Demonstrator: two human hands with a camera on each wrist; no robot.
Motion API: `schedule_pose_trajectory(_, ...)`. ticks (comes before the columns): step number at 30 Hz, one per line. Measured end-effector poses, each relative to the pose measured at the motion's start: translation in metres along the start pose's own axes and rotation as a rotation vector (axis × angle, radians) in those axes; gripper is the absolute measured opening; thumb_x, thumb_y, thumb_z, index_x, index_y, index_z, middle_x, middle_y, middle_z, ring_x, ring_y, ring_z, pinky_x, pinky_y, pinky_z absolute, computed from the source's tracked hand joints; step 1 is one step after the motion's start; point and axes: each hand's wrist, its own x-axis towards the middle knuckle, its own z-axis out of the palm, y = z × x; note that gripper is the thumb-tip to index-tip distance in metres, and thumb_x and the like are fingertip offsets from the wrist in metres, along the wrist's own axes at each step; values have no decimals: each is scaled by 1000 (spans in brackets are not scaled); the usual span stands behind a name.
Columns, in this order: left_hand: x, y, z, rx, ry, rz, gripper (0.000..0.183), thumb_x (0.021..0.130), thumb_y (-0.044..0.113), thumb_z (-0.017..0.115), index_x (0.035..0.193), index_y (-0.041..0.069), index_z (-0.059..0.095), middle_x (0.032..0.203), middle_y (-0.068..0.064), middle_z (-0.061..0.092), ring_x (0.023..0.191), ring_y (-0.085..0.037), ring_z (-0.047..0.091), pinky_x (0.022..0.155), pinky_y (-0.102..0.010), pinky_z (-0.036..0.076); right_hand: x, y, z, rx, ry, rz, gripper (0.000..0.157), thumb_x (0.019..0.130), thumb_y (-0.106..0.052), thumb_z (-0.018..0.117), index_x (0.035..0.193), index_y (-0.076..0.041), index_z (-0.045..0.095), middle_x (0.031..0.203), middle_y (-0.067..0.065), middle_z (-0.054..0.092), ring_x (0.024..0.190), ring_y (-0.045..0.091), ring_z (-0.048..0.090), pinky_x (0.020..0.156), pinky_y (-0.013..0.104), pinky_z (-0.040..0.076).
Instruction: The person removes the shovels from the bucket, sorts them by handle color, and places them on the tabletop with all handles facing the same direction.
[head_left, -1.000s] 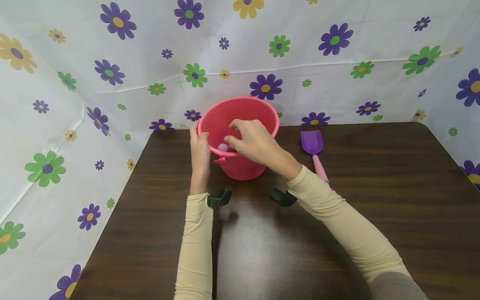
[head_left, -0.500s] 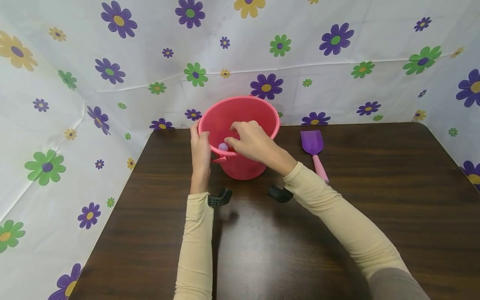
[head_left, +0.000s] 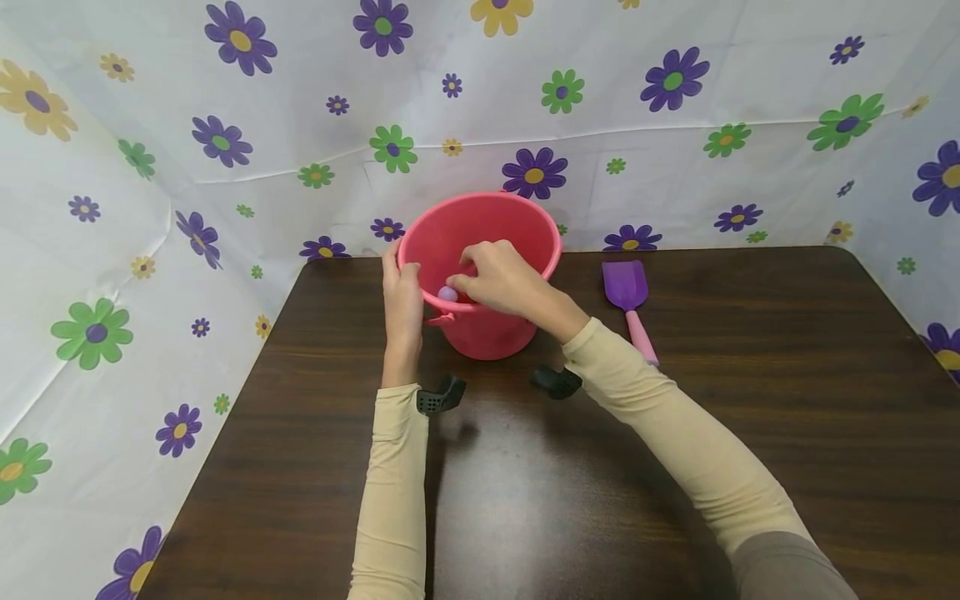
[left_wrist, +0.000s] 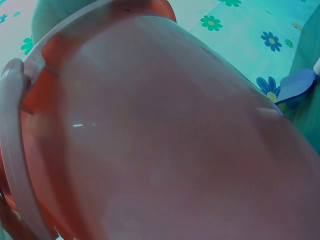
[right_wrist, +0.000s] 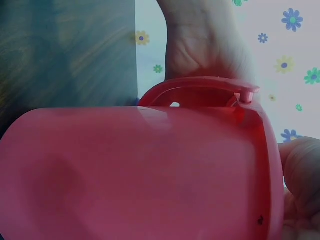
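Observation:
A pink-red bucket (head_left: pixel 487 337) stands on the table near its far edge. My left hand (head_left: pixel 402 304) grips the left side of its rim. Over the opening, my right hand (head_left: pixel 504 279) reaches in with bent fingers; their tips and anything between them are hidden inside. A small pale purple ball (head_left: pixel 447 293) shows inside by the near rim, with a bit of something red beside it. The bucket wall (left_wrist: pixel 175 125) fills most of the left wrist view. In the right wrist view, the bucket's handle (right_wrist: pixel 200 82) hangs against its side.
To the right of the bucket lies a toy shovel (head_left: pixel 625 285) with a purple scoop and pink grip. Behind the dark wooden table (head_left: pixel 750 375) hangs a white flowered sheet (head_left: pixel 450 108), which also runs along both sides.
My right forearm has shifted slightly left and the right hand sits a touch further left in the bucket. My left hand keeps its place on the rim.

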Motion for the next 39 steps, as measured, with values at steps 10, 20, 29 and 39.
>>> schedule_pose_trajectory(10, -1, 1, 2, 4, 5, -5, 59, 101, 14, 51, 157, 13, 34, 155, -5, 44, 134, -23, 49, 111, -39, 47, 6, 0, 0, -13, -42, 61, 23, 94, -18, 72, 104, 3, 74, 69, 9, 63, 60, 19, 60, 63, 27, 54)
schedule_pose_trajectory(20, -1, 1, 1, 1, 9, -3, 58, 101, 12, 50, 157, 11, 34, 156, -7, 43, 136, -26, 47, 112, -42, 46, 18, -3, 1, -33, -125, 140, 32, 95, -16, 68, 68, -6, 55, 56, 4, 47, 49, 14, 48, 55, 23, 45)
schedule_pose_trajectory(29, -1, 0, 1, -13, 9, 3, 58, 101, 13, 50, 156, 10, 35, 156, -9, 43, 137, -28, 47, 113, -47, 44, 28, -4, 5, -101, -171, 166, 25, 94, -12, 63, 71, -6, 55, 59, 3, 46, 53, 15, 49, 56, 24, 44)
schedule_pose_trajectory(39, 1, 0, 1, -9, 10, 4, 57, 101, 11, 47, 156, 8, 36, 156, -11, 43, 138, -30, 46, 113, -48, 44, 33, -2, 7, -83, -197, 194, 21, 91, -9, 63, 71, -5, 57, 60, 4, 48, 53, 16, 51, 56, 24, 46)
